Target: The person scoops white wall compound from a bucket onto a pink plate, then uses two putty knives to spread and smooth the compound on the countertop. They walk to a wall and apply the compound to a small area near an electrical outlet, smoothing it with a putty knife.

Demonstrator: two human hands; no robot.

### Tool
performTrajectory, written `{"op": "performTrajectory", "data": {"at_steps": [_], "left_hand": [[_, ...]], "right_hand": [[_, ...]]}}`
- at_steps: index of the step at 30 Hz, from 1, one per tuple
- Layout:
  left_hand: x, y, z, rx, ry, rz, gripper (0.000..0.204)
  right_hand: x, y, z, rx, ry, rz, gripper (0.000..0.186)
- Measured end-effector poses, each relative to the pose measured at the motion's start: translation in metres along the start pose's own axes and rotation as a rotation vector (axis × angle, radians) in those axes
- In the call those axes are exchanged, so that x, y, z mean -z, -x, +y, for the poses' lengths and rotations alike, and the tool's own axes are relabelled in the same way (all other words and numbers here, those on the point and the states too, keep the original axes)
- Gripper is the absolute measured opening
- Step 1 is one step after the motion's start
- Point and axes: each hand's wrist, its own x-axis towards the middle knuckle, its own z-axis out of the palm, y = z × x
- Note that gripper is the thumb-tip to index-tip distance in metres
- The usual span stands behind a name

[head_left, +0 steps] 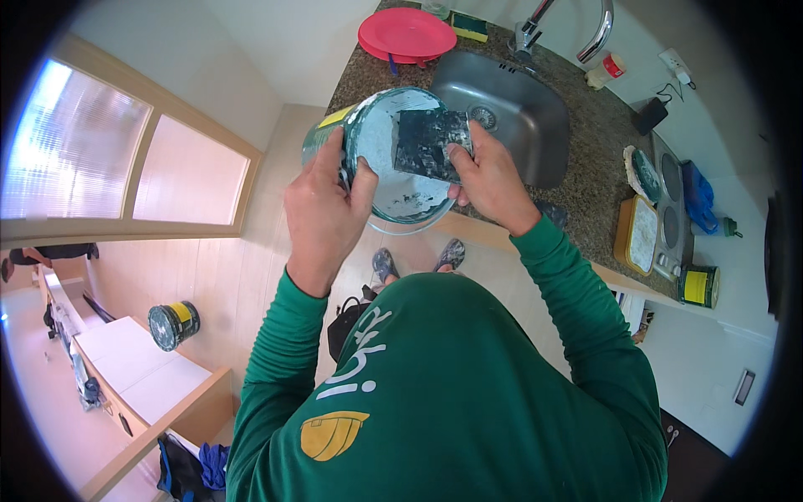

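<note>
Faucet: top edge cuts it off on my feed | white paste: partly hidden by scraper | person, far left: I see only part

The only lettering large enough to read is on your green top: bold white letters run in one line down its front, beside a yellow hard-hat emblem. The bucket in front of you bears a yellow label, as do the second bucket on the floor and the third bucket at the right end of the desk. A small bottle by the sink wears a red label. You cannot make out the print on these labels.
</note>
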Motion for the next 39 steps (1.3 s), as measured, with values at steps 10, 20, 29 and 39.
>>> {"op": "performTrajectory", "data": {"at_steps": [10,20,29,39], "left_hand": [[-0.006,0.000,0.006,-0.052,-0.030,-0.062,0.048],[-0.012,-0.004,0.007,-0.129,-0.020,-0.067,0.053],[0.012,-0.021,-0.013,0.103,0.074,-0.038,0.045],[0.031,-0.019,-0.064,0.361,0.305,0.070,0.039]], "right_hand": [[-0.038,-0.007,0.005,-0.051,-0.071,-0.062,0.026],[-0.018,0.014,0.011,-0.208,-0.435,-0.079,0.025],[0.006,0.034,-0.012,-0.171,-0.547,-0.071,0.027],[0.013,0.017,-0.047,-0.078,-0.654,-0.122,0.021]]}}
